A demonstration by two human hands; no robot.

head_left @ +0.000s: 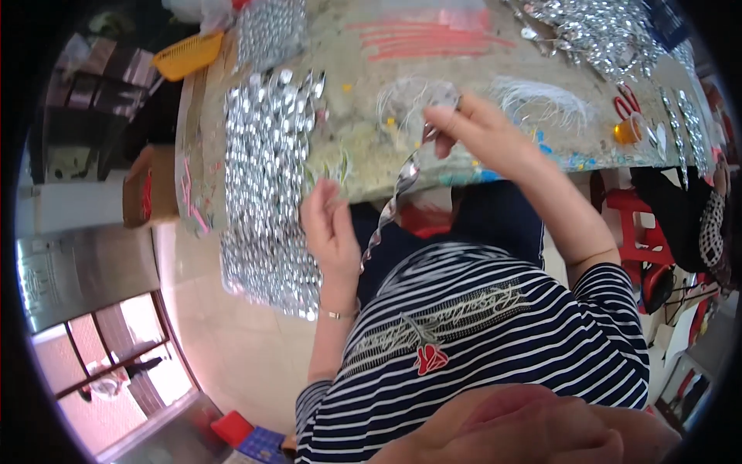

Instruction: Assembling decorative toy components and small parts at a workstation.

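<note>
My right hand (483, 131) is raised over the near edge of the table, thumb and fingers pinched on the upper end of a shiny silver twisted strip (400, 185). From there the strip slants down toward my lap and passes just to the right of my left hand. My left hand (331, 224) is held up with its fingers loosely bent and apart, and nothing shows in it. Beside it, a wide bundle of silver strands (267, 178) lies on the table and hangs over its edge. White threads (541, 100) lie in loose bunches beyond my right hand.
Pink strips (429, 35) lie on the far side of the worktable (355, 147). More silver strands (595, 35) are heaped at the far right, near red-handled scissors (626, 102) and an orange cup (627, 130). A yellow basket (187, 58) sits at the left corner; a red stool (635, 224) stands right.
</note>
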